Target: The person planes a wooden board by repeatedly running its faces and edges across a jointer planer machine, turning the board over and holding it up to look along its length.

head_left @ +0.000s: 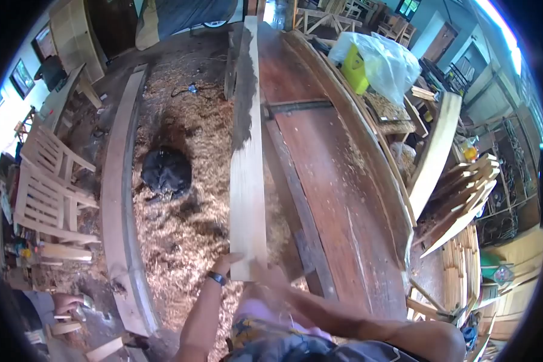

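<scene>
A long pale wooden board (247,205) stretches away from me, its far half stained dark along the left side. My left hand (228,263), with a watch on the wrist, grips the left edge of the board near its close end. At the opposite edge, my right hand (270,275) touches the board's near corner. Motion smears its fingers, so their grip is not clear. The board's far end reaches a post at the back, beside a broad reddish-brown wooden slab (338,181).
Wood shavings (193,241) cover the floor, with a black rounded shape (166,171) on them. A thick plank (122,199) runs along the left, near slatted wooden pieces (54,193). Another person's hand (72,301) shows lower left. Cut boards (464,199) lean at right.
</scene>
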A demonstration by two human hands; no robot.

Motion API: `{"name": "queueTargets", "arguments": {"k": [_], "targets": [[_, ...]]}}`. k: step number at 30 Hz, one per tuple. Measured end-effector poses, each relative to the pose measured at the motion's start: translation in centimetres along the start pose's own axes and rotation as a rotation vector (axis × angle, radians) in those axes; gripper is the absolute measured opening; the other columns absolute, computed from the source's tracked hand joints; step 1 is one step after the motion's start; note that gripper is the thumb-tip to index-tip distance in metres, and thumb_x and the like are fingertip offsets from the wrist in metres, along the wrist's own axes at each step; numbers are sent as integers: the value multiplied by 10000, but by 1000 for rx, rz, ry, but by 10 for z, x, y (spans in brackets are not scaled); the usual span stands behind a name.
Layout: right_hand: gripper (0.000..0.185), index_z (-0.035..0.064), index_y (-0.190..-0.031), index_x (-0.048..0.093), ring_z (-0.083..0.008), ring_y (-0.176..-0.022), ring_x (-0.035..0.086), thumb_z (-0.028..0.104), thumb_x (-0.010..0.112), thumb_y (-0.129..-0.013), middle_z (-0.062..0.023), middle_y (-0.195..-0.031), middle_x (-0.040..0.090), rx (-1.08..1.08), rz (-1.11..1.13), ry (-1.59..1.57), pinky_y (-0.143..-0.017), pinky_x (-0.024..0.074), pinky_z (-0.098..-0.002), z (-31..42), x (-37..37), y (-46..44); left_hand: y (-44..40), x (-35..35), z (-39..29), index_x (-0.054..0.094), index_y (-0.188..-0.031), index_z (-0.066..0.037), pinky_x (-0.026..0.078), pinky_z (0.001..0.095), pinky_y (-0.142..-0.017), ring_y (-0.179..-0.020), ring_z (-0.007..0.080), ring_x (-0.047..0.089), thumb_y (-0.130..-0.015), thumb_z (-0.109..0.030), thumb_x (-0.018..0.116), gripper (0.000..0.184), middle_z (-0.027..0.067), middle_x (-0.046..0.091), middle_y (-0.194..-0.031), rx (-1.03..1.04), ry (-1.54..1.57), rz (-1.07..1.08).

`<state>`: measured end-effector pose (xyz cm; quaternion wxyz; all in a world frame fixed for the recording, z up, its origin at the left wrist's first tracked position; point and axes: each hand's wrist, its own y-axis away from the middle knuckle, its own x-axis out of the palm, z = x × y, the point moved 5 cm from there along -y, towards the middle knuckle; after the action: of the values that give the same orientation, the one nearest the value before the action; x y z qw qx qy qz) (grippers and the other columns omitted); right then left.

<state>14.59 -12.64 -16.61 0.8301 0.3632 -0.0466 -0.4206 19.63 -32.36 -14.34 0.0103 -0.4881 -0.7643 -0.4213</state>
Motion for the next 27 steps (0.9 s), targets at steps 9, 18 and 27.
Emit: {"name": "queueTargets", "arguments": {"k": [9,18,27], "targets": [[688,55,-1424,532,-242,-1124,664,611,317,-1081,-120,-1253,663,-17,420,-913,-988,538,-404,-96,-102,230,248,229,134,619,-1208,75,578,428,-859,-971,377,728,-847,-392,781,611,260,728,-1051,373,-987,-15],[591,44,-1384,567,-242,-1149,654,521,372,-1095,-114,-1210,691,49,279,-553,-999,528,-420,-168,-197,359,340,313,183,667,-1185,67,549,488,-898,-1032,447,698,-841,-598,694,749,332,694,-1090,59,-1331,461],[572,43,-1342,584,-241,-1103,651,519,403,-1081,-107,-1165,687,263,44,-606,-959,527,-414,-251,-230,470,246,282,84,363,-1520,89,479,448,-1091,-1306,429,573,-887,-662,658,1026,356,507,-1447,256,-1151,99]]}}
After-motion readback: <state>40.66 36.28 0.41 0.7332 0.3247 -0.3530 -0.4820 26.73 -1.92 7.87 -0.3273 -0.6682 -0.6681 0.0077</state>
